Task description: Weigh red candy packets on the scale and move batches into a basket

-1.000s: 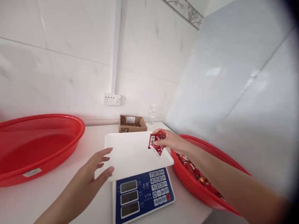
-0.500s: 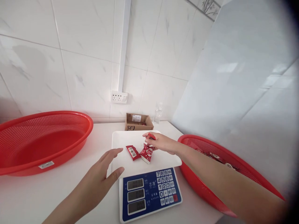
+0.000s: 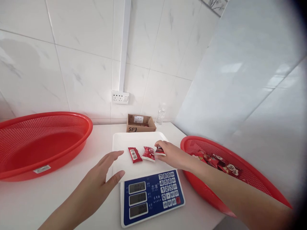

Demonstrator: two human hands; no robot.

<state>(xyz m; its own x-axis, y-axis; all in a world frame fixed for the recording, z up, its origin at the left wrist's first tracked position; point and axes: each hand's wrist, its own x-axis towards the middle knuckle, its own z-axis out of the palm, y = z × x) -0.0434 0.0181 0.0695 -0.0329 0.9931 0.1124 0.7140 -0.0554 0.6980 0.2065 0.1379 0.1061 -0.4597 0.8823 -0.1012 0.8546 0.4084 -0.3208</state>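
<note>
On the white tray point(image 3: 130, 139) of a digital scale point(image 3: 153, 199) lie a red snack packet point(image 3: 134, 155) with a pale label and a red-and-white snack packet point(image 3: 149, 153) to its right. My right hand point(image 3: 171, 155) has its fingers closed on a third, dark red snack packet point(image 3: 159, 149), low at the right side of the tray; the fingers partly cover it. To the left of the packets hovers my left hand point(image 3: 105, 174), thumb and fingers spread, with nothing in it. The scale's top display shows small digits.
A red basket point(image 3: 263, 188) on the right contains several wrapped packets. Another red basket point(image 3: 87, 127) stands on the left. Behind the scale are a cardboard box point(image 3: 141, 128) and a clear plastic bottle point(image 3: 160, 115), near the tiled wall.
My right hand has lowered its packet toward the tray's right side. The two lying packets have turned and sit slightly apart. The view has shifted a little; my left hand stays spread.
</note>
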